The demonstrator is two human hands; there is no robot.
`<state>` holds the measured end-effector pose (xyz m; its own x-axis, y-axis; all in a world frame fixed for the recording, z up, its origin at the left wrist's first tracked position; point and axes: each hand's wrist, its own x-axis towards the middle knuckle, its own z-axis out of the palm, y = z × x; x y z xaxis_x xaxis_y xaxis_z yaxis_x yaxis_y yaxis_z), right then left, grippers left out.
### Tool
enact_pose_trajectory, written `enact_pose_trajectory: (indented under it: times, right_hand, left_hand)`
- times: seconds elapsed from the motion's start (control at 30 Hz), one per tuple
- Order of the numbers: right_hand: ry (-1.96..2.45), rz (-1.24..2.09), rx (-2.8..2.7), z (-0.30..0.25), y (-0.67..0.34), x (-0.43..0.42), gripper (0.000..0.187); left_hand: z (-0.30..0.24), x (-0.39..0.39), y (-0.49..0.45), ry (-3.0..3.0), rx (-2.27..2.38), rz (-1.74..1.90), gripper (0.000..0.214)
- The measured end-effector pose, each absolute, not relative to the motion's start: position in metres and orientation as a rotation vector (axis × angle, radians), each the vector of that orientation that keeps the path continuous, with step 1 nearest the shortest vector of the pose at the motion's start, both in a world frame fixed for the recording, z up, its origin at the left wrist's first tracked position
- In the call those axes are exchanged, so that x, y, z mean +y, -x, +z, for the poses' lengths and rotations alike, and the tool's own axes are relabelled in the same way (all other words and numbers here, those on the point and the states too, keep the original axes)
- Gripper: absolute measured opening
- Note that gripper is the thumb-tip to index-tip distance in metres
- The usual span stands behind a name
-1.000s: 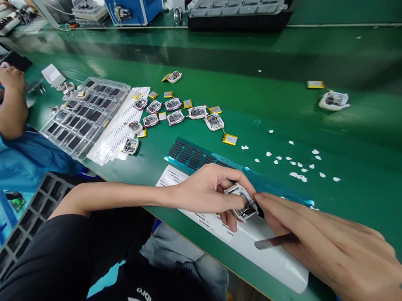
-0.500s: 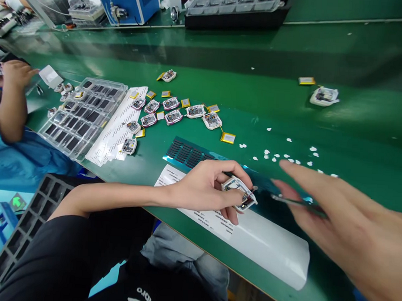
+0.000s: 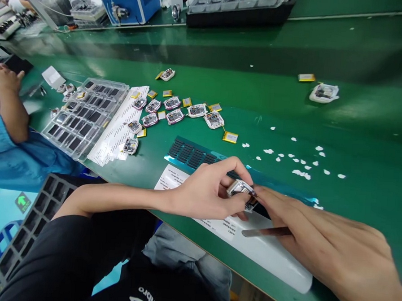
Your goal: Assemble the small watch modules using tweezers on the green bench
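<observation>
My left hand (image 3: 212, 187) is closed around a small white electronic device (image 3: 241, 188), its circuit board showing inside an open housing. At the device's right edge are the fingertips of my right hand (image 3: 311, 232). That hand has metal tweezers (image 3: 262, 233) tucked in it, their flat end jutting out to the left below the fingers. Under both hands lie a printed label sheet (image 3: 169, 176) and its white backing (image 3: 283, 260). A teal film strip with black adhesive pieces (image 3: 190, 154) runs behind them. Exactly what the right fingertips touch is hidden.
Several open devices (image 3: 175, 116) with yellow batteries (image 3: 230, 137) lie at centre-left. A clear compartment tray (image 3: 84, 117) stands further left, near a co-worker's hand (image 3: 6, 77). White scraps (image 3: 301, 173) are scattered at right. A blue box (image 3: 131, 5) and black tray (image 3: 238, 17) stand behind.
My right hand has come in from the right to the device and its fingertips now meet the edge. The tweezers have turned, pointing out below the hand. My left hand keeps hold of the device.
</observation>
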<state>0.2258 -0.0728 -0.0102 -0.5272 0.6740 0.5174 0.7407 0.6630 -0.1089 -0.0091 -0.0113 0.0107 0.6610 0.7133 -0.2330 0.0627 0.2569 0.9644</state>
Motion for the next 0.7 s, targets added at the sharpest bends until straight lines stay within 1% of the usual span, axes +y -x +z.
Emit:
enact_pose_trajectory:
  times: [0.1, 0.17, 0.27, 0.3, 0.37, 0.4, 0.43, 0.5, 0.53, 0.57, 0.67, 0.7]
  right_hand:
    - [0.974, -0.314, -2.396, 0.0, -0.212, -0.068, 0.075]
    - [1.027, -0.36, -2.381, 0.005, -0.207, -0.069, 0.072]
    - [1.06, -0.337, -2.397, 0.006, -0.205, -0.073, 0.071]
    - [1.058, -0.279, -2.381, 0.006, -0.204, -0.074, 0.073]
    - [1.095, -0.056, -2.259, 0.005, -0.203, -0.074, 0.075]
    - [1.13, 0.07, -2.169, 0.005, -0.202, -0.073, 0.071]
    - [1.17, 0.181, -2.082, 0.005, -0.201, -0.072, 0.061]
    - [1.241, 0.347, -1.978, 0.008, -0.199, -0.068, 0.027]
    - [1.262, 0.4, -1.963, 0.009, -0.198, -0.066, 0.017]
    - [1.28, 0.451, -1.96, 0.011, -0.197, -0.064, 0.017]
    - [1.322, 0.625, -1.854, 0.018, -0.194, -0.063, 0.027]
    - [1.344, 0.652, -1.815, 0.019, -0.193, -0.063, 0.026]
  left_hand:
    - [0.008, -0.017, 0.008, -1.373, 0.757, 0.58, 0.024]
    - [0.007, -0.019, 0.007, -1.467, 0.747, 0.647, 0.024]
    - [0.005, -0.019, 0.007, -1.549, 0.756, 0.729, 0.021]
    - [0.005, -0.019, 0.007, -1.564, 0.762, 0.748, 0.019]
    - [0.005, -0.019, 0.008, -1.578, 0.749, 0.774, 0.014]
    - [0.005, -0.019, 0.008, -1.58, 0.727, 0.777, 0.012]
    - [0.006, -0.019, 0.008, -1.586, 0.701, 0.775, 0.012]
    - [0.006, -0.019, 0.009, -1.616, 0.655, 0.768, 0.012]
    - [0.006, -0.019, 0.009, -1.644, 0.644, 0.759, 0.013]
    - [0.007, -0.018, 0.01, -1.677, 0.635, 0.75, 0.013]
    - [0.009, -0.013, 0.013, -1.799, 0.579, 0.687, 0.006]
    - [0.01, -0.011, 0.014, -1.833, 0.552, 0.653, 0.004]
